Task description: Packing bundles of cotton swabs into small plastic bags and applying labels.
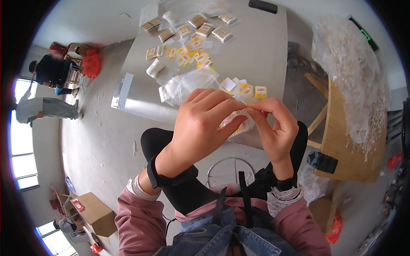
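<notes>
My left hand and my right hand meet over the near edge of the table, fingertips pinched together. Between them is the top edge of a small clear plastic bag. Something pale shows inside it, but my fingers hide most of it. Just beyond my left hand lies a pile of flat clear plastic bags. Yellow and white printed cards are scattered past my fingertips, with one yellow card lying apart at the right.
Farther up the grey table lie more yellow cards, several bagged bundles of thin sticks and a black case. A large plastic sack of small white pieces covers a wooden table at right. A cardboard box and people are at left.
</notes>
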The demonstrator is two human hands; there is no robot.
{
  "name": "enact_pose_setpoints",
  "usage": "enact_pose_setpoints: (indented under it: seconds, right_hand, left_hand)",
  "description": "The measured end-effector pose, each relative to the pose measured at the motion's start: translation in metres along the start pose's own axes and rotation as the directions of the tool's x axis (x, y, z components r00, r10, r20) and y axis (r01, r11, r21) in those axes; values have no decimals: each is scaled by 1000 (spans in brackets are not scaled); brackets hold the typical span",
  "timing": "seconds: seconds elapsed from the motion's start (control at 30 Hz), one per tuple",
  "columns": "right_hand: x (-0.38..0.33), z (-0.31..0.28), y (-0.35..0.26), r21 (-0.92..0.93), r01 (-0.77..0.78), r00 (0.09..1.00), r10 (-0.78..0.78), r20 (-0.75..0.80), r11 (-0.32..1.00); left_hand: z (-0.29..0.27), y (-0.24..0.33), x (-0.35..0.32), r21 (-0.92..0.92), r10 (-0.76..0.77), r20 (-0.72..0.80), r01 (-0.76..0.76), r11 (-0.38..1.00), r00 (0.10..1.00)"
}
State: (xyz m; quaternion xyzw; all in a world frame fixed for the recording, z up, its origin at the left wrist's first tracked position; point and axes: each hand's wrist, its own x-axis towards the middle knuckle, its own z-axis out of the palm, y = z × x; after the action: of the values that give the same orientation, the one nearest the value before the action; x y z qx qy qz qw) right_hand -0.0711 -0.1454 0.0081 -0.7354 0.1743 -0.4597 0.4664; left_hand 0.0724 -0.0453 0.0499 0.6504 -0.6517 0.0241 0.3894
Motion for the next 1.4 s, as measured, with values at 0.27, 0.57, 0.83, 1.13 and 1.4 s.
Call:
enact_pose_setpoints:
  seconds: [0.27, 0.57, 0.83, 1.13, 1.4]
  right_hand:
    - [7, 12, -24, -72, 49, 997, -44, 62, 996]
    - [28, 15, -61, -131, 291, 944, -261, 203, 948]
    - [26, 13, -87, 6, 173, 970, -171, 173, 985]
    - [19, 17, -106, -62, 115, 965, -97, 245, 991]
    - [-2, 17, -86, -101, 86, 977, -64, 204, 991]
  left_hand:
    - [-11, 3, -16, -1, -58, -113, 59, 998, 992]
    - [-45, 17, -21, -83, -86, -204, 70, 994, 975]
    - [-67, 25, -17, -145, 20, -226, -54, 988, 974]
    - [-59, 28, -33, -100, 76, -327, -114, 988, 942]
    - [-45, 13, -49, -163, 94, -261, -140, 977, 961]
